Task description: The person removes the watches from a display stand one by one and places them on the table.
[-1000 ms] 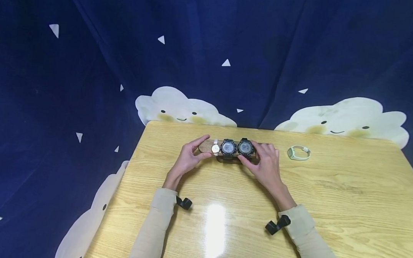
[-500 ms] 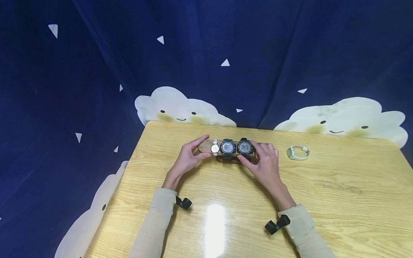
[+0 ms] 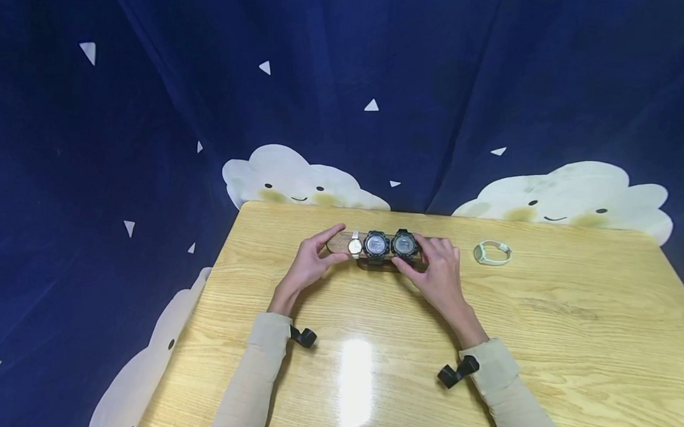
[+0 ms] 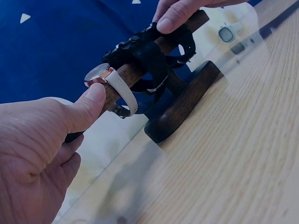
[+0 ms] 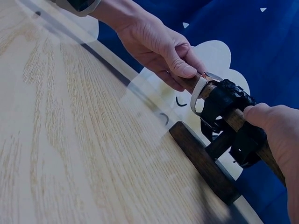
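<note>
A dark wooden watch stand (image 3: 339,241) stands near the table's back edge, its base (image 4: 187,105) clear in the left wrist view. Its bar carries a white-strapped wristwatch (image 3: 355,246) and two black digital watches, one in the middle (image 3: 376,244) and one to the right (image 3: 404,243). My left hand (image 3: 310,261) grips the bar's left end, the thumb tip against the white-strapped watch's edge. With thumb and fingers, my right hand (image 3: 441,273) pinches the right black watch on the bar. Part of that watch's strap is hidden behind the hand.
A pale green watch (image 3: 492,252) lies on the wooden table (image 3: 572,325), right of the stand. Behind the table hangs a dark blue curtain (image 3: 325,66) with white clouds and triangles. Each sleeve cuff bears a black wrist camera.
Both hands keep their hold on the stand and the right black watch. Only a slight shift of the whole head view shows.
</note>
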A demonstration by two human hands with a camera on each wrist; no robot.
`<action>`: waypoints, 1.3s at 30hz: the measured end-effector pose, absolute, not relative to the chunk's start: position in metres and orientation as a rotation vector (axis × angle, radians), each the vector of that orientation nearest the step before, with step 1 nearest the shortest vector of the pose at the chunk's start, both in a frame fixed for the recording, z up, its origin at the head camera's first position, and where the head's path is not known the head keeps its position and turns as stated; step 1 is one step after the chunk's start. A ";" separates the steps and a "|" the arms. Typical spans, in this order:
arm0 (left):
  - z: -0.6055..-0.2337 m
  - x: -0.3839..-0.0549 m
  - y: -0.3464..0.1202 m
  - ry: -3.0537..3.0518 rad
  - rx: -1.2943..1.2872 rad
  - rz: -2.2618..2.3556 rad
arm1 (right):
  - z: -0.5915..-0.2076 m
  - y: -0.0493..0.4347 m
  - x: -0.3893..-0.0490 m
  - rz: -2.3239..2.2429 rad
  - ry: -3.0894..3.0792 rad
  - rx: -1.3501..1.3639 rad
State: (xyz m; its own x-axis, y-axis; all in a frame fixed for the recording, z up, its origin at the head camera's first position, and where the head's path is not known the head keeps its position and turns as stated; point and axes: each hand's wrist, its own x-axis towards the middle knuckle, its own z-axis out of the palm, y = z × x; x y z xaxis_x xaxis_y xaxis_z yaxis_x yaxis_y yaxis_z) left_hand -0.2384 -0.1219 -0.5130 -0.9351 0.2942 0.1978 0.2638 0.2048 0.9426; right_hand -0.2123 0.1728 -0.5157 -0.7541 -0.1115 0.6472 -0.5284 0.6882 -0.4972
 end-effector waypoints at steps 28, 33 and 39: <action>-0.502 -0.232 -0.117 2.414 0.507 1.880 | -0.516 0.174 -0.212 0.922 -2.327 0.485; -0.513 -0.238 -0.120 2.416 0.531 1.890 | -0.516 0.174 -0.212 0.917 -2.327 0.486; -0.490 -0.226 -0.117 2.388 0.509 1.904 | -0.514 0.174 -0.212 0.911 -2.341 0.487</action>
